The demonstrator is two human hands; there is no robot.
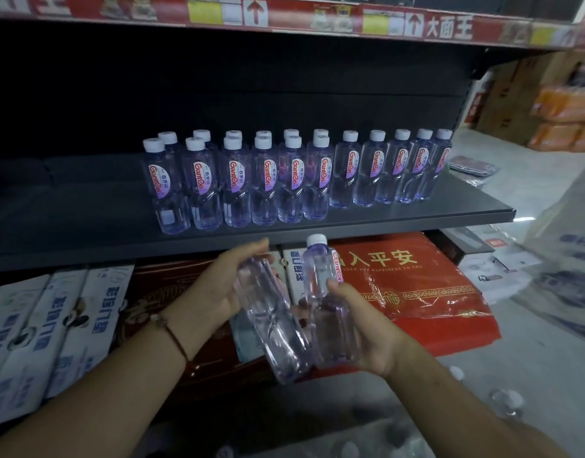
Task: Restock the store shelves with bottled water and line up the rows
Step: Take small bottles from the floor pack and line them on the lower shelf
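Right now my left hand (230,285) curls around a tilted water bottle (271,322), while my right hand (360,328) grips a second bottle (324,299) upright, the two touching low down. Both hang just below the dark shelf (383,219), where capped bottles (294,180) stand in rows, doubled on the left.

Both hands, left (230,285) and right (360,328), clasped, forearms outstretched.

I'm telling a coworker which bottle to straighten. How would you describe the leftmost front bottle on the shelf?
Find the dark shelf with the water bottles. Follow the front row to its left end: that bottle sits nearest the edge, with bare shelf to its left.
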